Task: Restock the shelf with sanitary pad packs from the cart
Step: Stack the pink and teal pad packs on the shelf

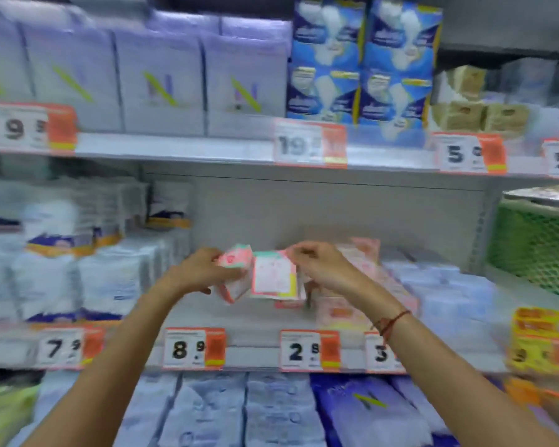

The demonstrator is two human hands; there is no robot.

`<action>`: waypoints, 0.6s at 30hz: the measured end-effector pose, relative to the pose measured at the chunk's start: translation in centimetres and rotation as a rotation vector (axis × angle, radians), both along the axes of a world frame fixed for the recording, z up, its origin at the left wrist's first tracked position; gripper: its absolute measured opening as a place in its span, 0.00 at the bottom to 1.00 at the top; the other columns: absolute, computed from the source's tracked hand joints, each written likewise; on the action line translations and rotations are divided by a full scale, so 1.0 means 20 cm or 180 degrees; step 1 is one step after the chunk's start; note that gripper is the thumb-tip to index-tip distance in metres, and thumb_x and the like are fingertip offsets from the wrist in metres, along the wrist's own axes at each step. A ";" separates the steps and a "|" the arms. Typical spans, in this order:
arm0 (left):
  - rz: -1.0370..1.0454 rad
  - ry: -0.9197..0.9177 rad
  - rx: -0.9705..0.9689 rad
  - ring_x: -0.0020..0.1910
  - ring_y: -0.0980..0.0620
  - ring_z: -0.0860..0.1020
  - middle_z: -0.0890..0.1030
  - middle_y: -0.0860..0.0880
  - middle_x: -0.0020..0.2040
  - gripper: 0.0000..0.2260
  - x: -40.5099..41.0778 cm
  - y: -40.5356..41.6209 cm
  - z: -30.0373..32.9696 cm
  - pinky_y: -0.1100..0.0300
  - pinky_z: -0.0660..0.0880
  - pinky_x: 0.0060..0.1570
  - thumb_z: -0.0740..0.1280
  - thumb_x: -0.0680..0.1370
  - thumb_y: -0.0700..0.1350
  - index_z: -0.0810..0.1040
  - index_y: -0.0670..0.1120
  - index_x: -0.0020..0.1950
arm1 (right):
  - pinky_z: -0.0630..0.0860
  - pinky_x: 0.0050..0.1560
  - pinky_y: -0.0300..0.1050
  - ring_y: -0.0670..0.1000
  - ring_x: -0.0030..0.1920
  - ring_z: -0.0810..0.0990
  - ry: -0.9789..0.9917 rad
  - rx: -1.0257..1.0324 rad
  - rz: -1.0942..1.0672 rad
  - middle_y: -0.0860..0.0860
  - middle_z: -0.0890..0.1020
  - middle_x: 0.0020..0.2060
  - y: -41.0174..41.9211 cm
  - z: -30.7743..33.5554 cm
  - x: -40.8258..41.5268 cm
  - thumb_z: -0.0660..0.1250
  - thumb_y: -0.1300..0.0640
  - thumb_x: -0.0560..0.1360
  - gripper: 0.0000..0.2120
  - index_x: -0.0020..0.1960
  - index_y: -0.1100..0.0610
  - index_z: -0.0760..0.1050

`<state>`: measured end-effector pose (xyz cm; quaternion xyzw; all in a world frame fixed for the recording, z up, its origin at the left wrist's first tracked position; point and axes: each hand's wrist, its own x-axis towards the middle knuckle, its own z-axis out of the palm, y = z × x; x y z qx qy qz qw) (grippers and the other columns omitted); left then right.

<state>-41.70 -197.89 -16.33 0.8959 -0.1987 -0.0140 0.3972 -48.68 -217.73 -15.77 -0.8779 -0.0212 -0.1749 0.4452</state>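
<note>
Both my hands reach into a gap on the middle shelf [259,348]. My left hand [197,269] grips a small pink and white pad pack [234,275], tilted. My right hand [320,266] pinches the top of a second pink and white pack [273,279] that stands just right of the first, above the shelf board. More pink packs [346,312] stand behind and below my right wrist. The picture is blurred by motion. The cart is out of view.
White and blue packs [110,279] fill the shelf to the left, pale blue packs [449,288] to the right. Lilac boxes [162,82] and blue packs [362,59] stand on the shelf above. Price tags line the shelf edges. A green crate [536,246] sits at far right.
</note>
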 end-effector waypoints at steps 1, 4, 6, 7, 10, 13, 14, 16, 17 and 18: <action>0.0123 -0.0252 0.0323 0.51 0.46 0.80 0.81 0.44 0.48 0.15 0.07 0.01 -0.04 0.63 0.73 0.35 0.71 0.74 0.49 0.77 0.44 0.57 | 0.71 0.38 0.36 0.45 0.46 0.75 -0.0215 -0.0426 -0.0163 0.50 0.81 0.47 0.02 -0.04 0.06 0.62 0.56 0.79 0.11 0.55 0.58 0.80; 0.0203 -0.0753 0.1095 0.61 0.45 0.76 0.78 0.45 0.62 0.26 0.20 0.03 -0.17 0.59 0.72 0.54 0.74 0.71 0.50 0.72 0.47 0.67 | 0.69 0.49 0.40 0.50 0.51 0.78 -0.0594 -0.1176 -0.0268 0.52 0.82 0.54 0.05 -0.19 0.17 0.66 0.58 0.76 0.10 0.56 0.57 0.80; 0.0073 -0.0752 0.1384 0.65 0.46 0.72 0.74 0.46 0.67 0.28 0.23 0.02 -0.24 0.58 0.69 0.61 0.73 0.72 0.48 0.69 0.49 0.70 | 0.71 0.53 0.41 0.50 0.54 0.78 -0.0472 -0.1544 -0.0089 0.49 0.82 0.53 0.05 -0.29 0.22 0.70 0.59 0.72 0.10 0.53 0.53 0.81; 0.0006 -0.0689 0.1444 0.66 0.46 0.72 0.73 0.46 0.68 0.28 0.25 0.02 -0.27 0.58 0.68 0.61 0.73 0.72 0.46 0.69 0.49 0.71 | 0.73 0.54 0.42 0.50 0.54 0.78 -0.0336 -0.1715 -0.0008 0.49 0.81 0.52 0.05 -0.32 0.24 0.71 0.60 0.71 0.11 0.52 0.51 0.81; -0.0022 -0.0595 0.1369 0.65 0.47 0.73 0.75 0.47 0.66 0.27 0.30 0.02 -0.31 0.58 0.70 0.60 0.73 0.70 0.43 0.72 0.49 0.69 | 0.75 0.53 0.40 0.47 0.51 0.78 0.0204 -0.2027 0.0315 0.50 0.80 0.52 0.02 -0.32 0.27 0.74 0.58 0.69 0.16 0.56 0.53 0.79; -0.0012 -0.0451 0.1179 0.65 0.47 0.72 0.78 0.47 0.63 0.21 0.31 0.00 -0.29 0.58 0.69 0.62 0.69 0.72 0.43 0.76 0.49 0.65 | 0.71 0.49 0.31 0.45 0.50 0.75 0.0453 -0.1706 0.0486 0.52 0.79 0.57 0.01 -0.27 0.28 0.68 0.61 0.74 0.16 0.61 0.57 0.76; 0.0030 -0.0322 0.1001 0.63 0.47 0.73 0.80 0.46 0.60 0.17 0.30 -0.01 -0.28 0.57 0.69 0.61 0.66 0.73 0.46 0.79 0.48 0.61 | 0.71 0.52 0.33 0.47 0.54 0.75 0.0399 -0.1703 0.0334 0.53 0.78 0.60 0.01 -0.27 0.29 0.64 0.62 0.75 0.16 0.62 0.57 0.75; 0.0104 -0.0239 0.0712 0.57 0.44 0.76 0.82 0.44 0.53 0.18 0.29 -0.03 -0.26 0.54 0.71 0.59 0.60 0.70 0.55 0.82 0.45 0.49 | 0.70 0.63 0.41 0.51 0.64 0.74 0.0526 -0.1883 0.0008 0.54 0.74 0.66 0.01 -0.29 0.32 0.60 0.60 0.78 0.17 0.67 0.56 0.71; 0.0115 -0.0228 0.0653 0.55 0.44 0.76 0.82 0.45 0.52 0.20 0.29 -0.03 -0.26 0.54 0.72 0.59 0.57 0.68 0.57 0.82 0.46 0.45 | 0.69 0.65 0.44 0.54 0.66 0.72 0.0743 -0.2014 -0.0051 0.55 0.72 0.67 0.01 -0.30 0.33 0.59 0.57 0.78 0.19 0.69 0.57 0.69; 0.0115 -0.0205 0.0637 0.55 0.45 0.77 0.82 0.46 0.53 0.19 0.30 -0.03 -0.27 0.53 0.73 0.58 0.58 0.68 0.57 0.82 0.48 0.45 | 0.69 0.65 0.47 0.56 0.67 0.70 0.1004 -0.2161 -0.0055 0.57 0.72 0.68 0.01 -0.31 0.34 0.59 0.55 0.79 0.20 0.70 0.57 0.67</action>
